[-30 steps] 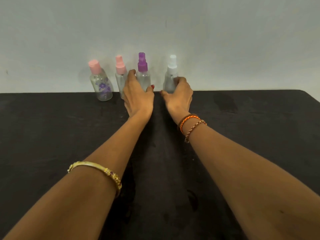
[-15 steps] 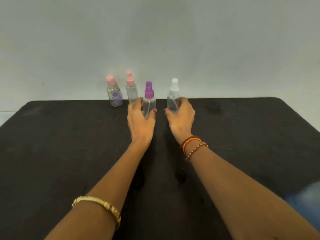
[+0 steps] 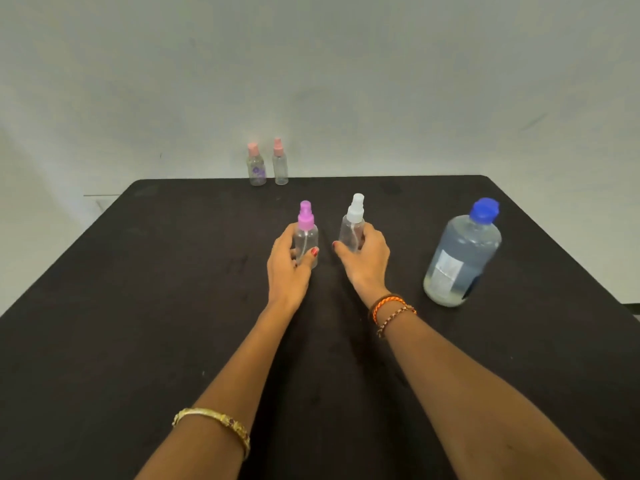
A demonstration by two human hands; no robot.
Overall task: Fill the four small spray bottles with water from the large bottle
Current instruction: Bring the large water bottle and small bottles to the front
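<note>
Head view. The left hand [image 3: 289, 263] grips the purple-capped spray bottle [image 3: 306, 233], fingers and thumb curled round its clear body; the right hand [image 3: 367, 258] holds the white-capped spray bottle [image 3: 353, 225] in the same manner. Both bottles stand upright on the black table [image 3: 138, 306], near its middle and a little apart from each other. The lower part of each bottle is hidden behind the holding fingers, so contact of the bases with the table cannot be confirmed, nor can any water level be made out. At the far edge stand two further small bottles, just beside each other: a pink-capped bottle with a purple floral print [image 3: 256, 166] and a pink-capped spray bottle [image 3: 280, 162]; the print is too small to read. The large water bottle [image 3: 462, 252], blue-capped, stands to the right of the right hand, apart from it; its pale label [image 3: 446, 270] carries no legible writing. A gold bangle [image 3: 214, 424] circles the left forearm; braided orange and brown bracelets [image 3: 391, 308] circle the right wrist. Both elbows are cut off by the lower frame edge. Compared with half a second earlier, the two held bottles lie nearer the viewer and farther from the pink-capped pair, and the large bottle, then outside the frame, is in view.
</note>
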